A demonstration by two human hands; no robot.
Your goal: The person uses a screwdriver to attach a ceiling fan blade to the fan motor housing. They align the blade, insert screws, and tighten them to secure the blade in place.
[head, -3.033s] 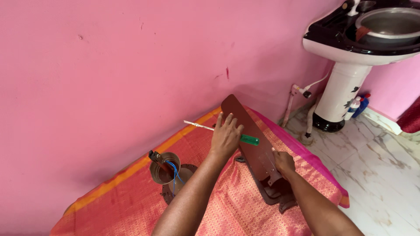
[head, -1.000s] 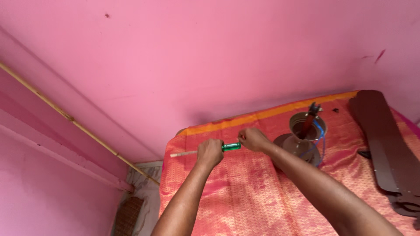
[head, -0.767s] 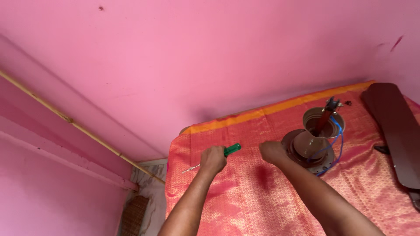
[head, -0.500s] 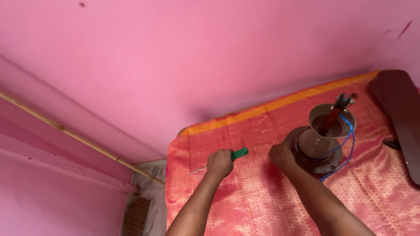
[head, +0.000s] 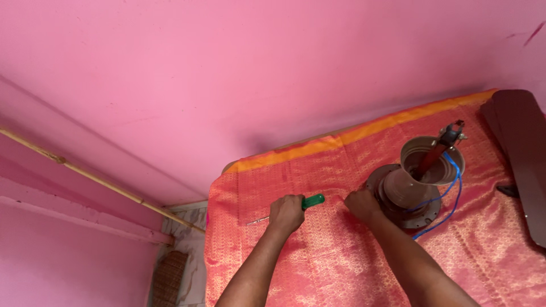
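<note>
- At the far left we see a thin cane pole (head: 96, 181) leaning along the pink wall (head: 273, 74), and a woven mat (head: 168, 278) on the tiled floor below; both sit well apart from our hands and seem unlikely to interfere.
- Our left hand (head: 286, 211) is clenched around a green-handled screwdriver (head: 296, 206), whose green butt sticks out to the right and whose thin metal shaft points left, low over the orange patterned cloth (head: 341, 267). We judge that the tip could snag or pierce the cloth if we drag it, since it lies almost flat on the weave.
- Our right hand (head: 362, 203) is curled at the left rim of the brown ceiling-fan motor (head: 410, 193); we cannot tell whether it grips the rim or only presses on it. The motor stands on soft cloth, so a sideways push could tip or slide it.
- A blue wire (head: 449, 190) loops from the motor's cup down to the cloth; we could catch it with a wrist and strain the connection.
- The downrod (head: 441, 149) juts up at a tilt, making the unit top-heavy.
- A dark fan blade (head: 520, 153) lies at the right edge of the cloth, where it could slip off.
</note>
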